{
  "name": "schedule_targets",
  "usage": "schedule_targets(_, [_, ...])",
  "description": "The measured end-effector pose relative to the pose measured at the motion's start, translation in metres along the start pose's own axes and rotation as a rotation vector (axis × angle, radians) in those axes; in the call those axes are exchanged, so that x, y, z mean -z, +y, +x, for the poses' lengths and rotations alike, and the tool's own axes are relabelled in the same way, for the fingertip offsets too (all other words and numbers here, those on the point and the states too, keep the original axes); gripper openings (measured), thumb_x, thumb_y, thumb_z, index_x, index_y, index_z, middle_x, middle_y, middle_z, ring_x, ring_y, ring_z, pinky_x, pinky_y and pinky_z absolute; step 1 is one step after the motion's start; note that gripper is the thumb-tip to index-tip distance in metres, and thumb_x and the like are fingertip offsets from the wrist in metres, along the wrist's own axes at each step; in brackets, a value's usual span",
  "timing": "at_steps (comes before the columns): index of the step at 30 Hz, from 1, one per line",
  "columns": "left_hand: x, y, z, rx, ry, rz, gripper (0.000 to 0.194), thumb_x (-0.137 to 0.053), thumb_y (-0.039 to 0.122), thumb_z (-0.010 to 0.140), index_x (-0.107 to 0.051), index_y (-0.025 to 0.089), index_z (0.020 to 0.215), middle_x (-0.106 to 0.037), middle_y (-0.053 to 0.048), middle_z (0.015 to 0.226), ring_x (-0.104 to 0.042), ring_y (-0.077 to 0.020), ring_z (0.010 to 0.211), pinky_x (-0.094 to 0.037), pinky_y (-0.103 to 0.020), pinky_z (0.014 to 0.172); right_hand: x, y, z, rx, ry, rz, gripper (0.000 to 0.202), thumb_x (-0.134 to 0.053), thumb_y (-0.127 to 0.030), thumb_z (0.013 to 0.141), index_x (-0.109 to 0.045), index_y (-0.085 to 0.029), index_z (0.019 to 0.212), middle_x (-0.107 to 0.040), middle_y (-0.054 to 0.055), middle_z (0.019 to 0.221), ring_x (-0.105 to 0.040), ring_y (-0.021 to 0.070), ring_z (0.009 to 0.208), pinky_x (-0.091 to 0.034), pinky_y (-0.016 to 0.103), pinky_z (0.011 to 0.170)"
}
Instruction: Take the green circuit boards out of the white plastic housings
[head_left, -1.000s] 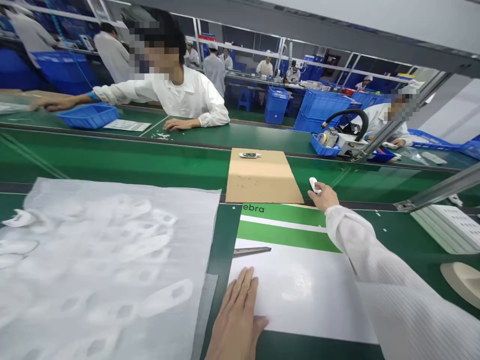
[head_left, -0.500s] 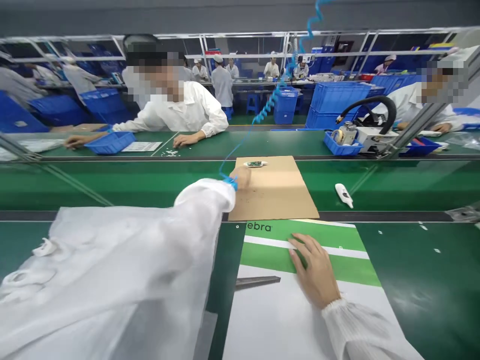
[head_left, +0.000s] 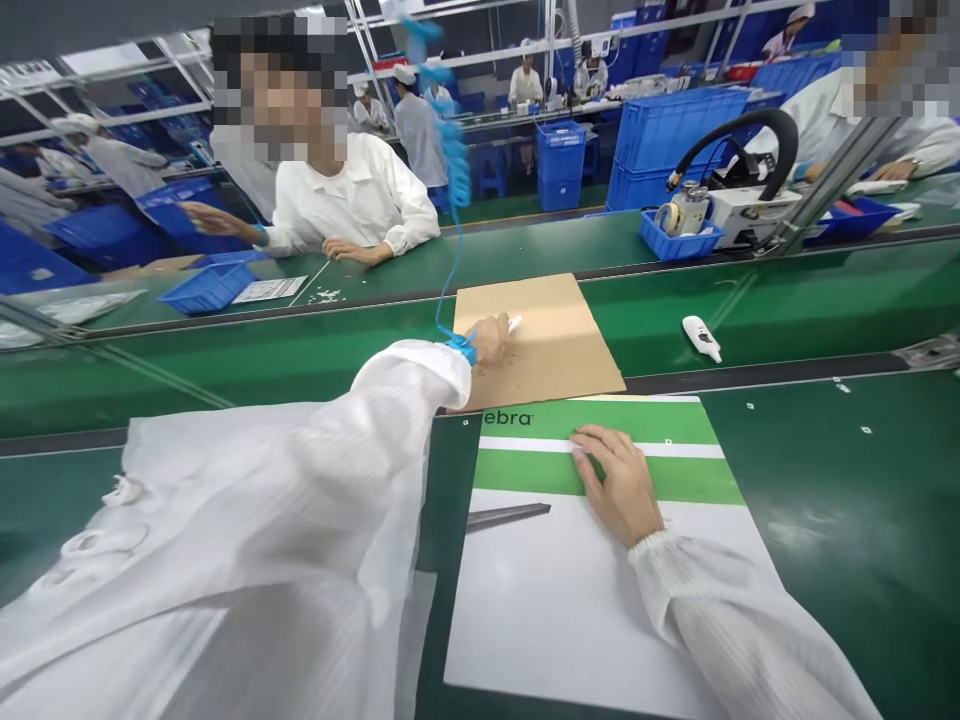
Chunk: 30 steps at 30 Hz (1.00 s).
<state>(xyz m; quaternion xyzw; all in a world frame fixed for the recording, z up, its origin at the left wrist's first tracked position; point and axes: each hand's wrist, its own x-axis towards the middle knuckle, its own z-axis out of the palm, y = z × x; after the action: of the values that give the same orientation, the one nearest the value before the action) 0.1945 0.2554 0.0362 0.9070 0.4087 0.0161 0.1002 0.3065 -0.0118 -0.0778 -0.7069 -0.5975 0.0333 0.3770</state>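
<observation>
My left hand, with a blue strap and coiled cord at its wrist, is closed on a small white device over the brown cardboard. Only the device's tip shows past the fingers. My right hand rests on the green and white sheet, fingers bent with the thumb a little apart, nothing visible in it. Dark tweezers lie on that sheet, left of my right hand. Another white device lies on the green belt, right of the cardboard.
Across the belt sits a person in white by a blue tray and small white parts. A machine with a black hose stands at the back right. White plastic sheeting covers the left bench.
My left hand has closed on the white device that lay at the cardboard's far edge. The view has tilted and shifted. The person opposite has raised a hand from the tray.
</observation>
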Motion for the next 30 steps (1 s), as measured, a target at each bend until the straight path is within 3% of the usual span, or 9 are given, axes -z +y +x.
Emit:
schedule_targets(3, [0.010,0.027,-0.071,-0.080,-0.144,0.000,0.025,-0.062,0.033,0.090,-0.062,0.013,0.105,-0.066,-0.006,0.091,-0.064,-0.0172,0.077,-0.054,-0.032,0.072,0.002,0.002,0.003,-0.092,0.141,0.063,0.031,-0.046,-0.036,0.096,-0.069,-0.022,0.110,-0.065,0.008,0.119,-0.056,0.0241,0.109,-0.044,0.042,0.096])
schedule_targets(6, [-0.003,0.057,-0.163,-0.202,-0.227,-0.044,0.012,-0.056,0.022,0.089,-0.062,0.018,0.098,-0.064,-0.004,0.075,-0.063,-0.0188,0.066,-0.051,-0.031,0.066,0.011,0.001,0.000,-0.290,0.306,-0.010,0.034,-0.047,-0.038,0.092,-0.069,-0.020,0.111,-0.061,0.012,0.125,-0.052,0.0298,0.115,-0.041,0.050,0.098])
schedule_targets(10, [-0.046,0.083,-0.275,-0.250,-0.187,-0.090,0.019,-0.043,0.018,0.094,-0.061,0.023,0.101,-0.068,-0.008,0.099,-0.065,-0.0256,0.097,-0.052,-0.042,0.089,0.038,0.011,-0.030,-0.551,0.381,-0.286,0.051,-0.055,-0.048,0.085,-0.063,-0.018,0.125,-0.046,0.021,0.141,-0.037,0.0477,0.126,-0.033,0.070,0.091])
schedule_targets(13, [-0.063,0.077,-0.328,-0.243,-0.118,-0.201,0.023,-0.048,0.021,0.096,-0.054,0.025,0.118,-0.062,-0.007,0.126,-0.058,-0.0256,0.116,-0.050,-0.046,0.100,0.060,0.026,-0.058,-0.645,0.412,-0.381,0.063,-0.059,-0.058,0.080,-0.063,-0.015,0.127,-0.050,0.024,0.135,-0.037,0.0526,0.122,-0.032,0.074,0.088])
schedule_targets(16, [-0.062,0.048,-0.357,0.015,0.075,-0.347,0.028,-0.050,0.029,0.097,-0.050,0.027,0.126,-0.059,-0.007,0.133,-0.055,-0.0246,0.123,-0.050,-0.045,0.103,0.072,0.036,-0.072,-0.633,0.348,-0.327,0.063,-0.057,-0.061,0.080,-0.065,-0.019,0.126,-0.054,0.021,0.128,-0.041,0.0490,0.119,-0.034,0.071,0.091])
schedule_targets(20, [-0.048,-0.002,-0.380,0.298,0.344,-0.344,0.020,-0.047,0.034,0.098,-0.056,0.025,0.114,-0.064,-0.007,0.120,-0.060,-0.0242,0.112,-0.052,-0.043,0.096,0.069,0.034,-0.067,-0.644,0.332,-0.320,0.065,-0.058,-0.064,0.079,-0.067,-0.018,0.123,-0.052,0.022,0.128,-0.039,0.0480,0.119,-0.034,0.066,0.093])
schedule_targets(24, [-0.035,-0.038,-0.400,0.417,0.380,-0.211,0.014,-0.049,0.033,0.094,-0.059,0.023,0.098,-0.066,-0.007,0.106,-0.061,-0.0258,0.102,-0.051,-0.042,0.089,0.067,0.017,-0.061,-0.569,0.324,-0.343,0.059,-0.063,-0.057,0.081,-0.067,-0.017,0.125,-0.053,0.024,0.129,-0.040,0.0475,0.123,-0.035,0.065,0.093])
schedule_targets(27, [-0.030,-0.044,-0.413,0.424,0.250,-0.202,0.013,-0.051,0.033,0.093,-0.060,0.024,0.094,-0.066,-0.006,0.109,-0.059,-0.0264,0.105,-0.051,-0.040,0.087,0.069,-0.006,-0.072,-0.303,0.213,-0.283,0.056,-0.056,-0.058,0.087,-0.064,-0.021,0.127,-0.058,0.019,0.126,-0.045,0.0396,0.124,-0.037,0.059,0.099])
schedule_targets(30, [-0.032,-0.049,-0.421,0.445,0.252,-0.212,0.013,-0.052,0.031,0.093,-0.062,0.024,0.094,-0.066,-0.005,0.109,-0.059,-0.0240,0.107,-0.050,-0.037,0.090,0.065,-0.031,-0.096,0.136,-0.215,-0.056,0.054,-0.055,-0.062,0.087,-0.060,-0.031,0.130,-0.062,0.008,0.126,-0.054,0.0285,0.118,-0.045,0.046,0.097])
